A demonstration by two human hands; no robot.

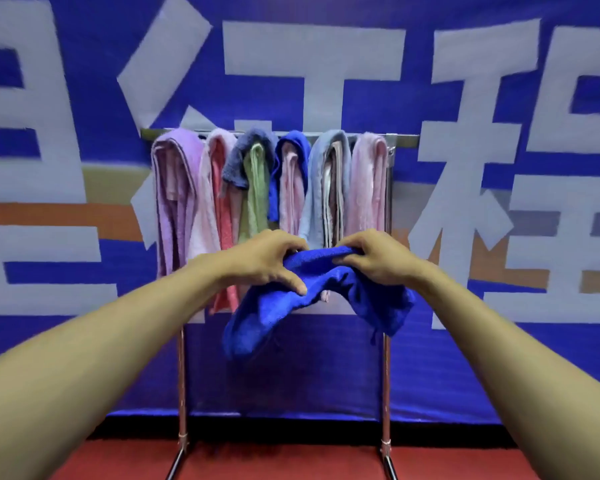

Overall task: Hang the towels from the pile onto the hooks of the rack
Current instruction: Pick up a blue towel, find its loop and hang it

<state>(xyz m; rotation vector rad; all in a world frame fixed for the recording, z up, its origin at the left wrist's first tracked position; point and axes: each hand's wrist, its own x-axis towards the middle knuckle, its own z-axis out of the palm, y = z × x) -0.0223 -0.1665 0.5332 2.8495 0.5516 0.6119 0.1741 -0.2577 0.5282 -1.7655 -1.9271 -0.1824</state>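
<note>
Blue banner (94,46) w/ big white chars (312,64) covers back wall; orange patches (49,216) L & R. Black strip (465,434) under it, then red floor (284,462).

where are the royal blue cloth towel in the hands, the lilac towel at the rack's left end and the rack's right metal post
royal blue cloth towel (274,317): head view, on its drooping left fold
lilac towel (174,188): head view, middle of its hanging length
right metal post (386,375): head view, lower shaft
</note>
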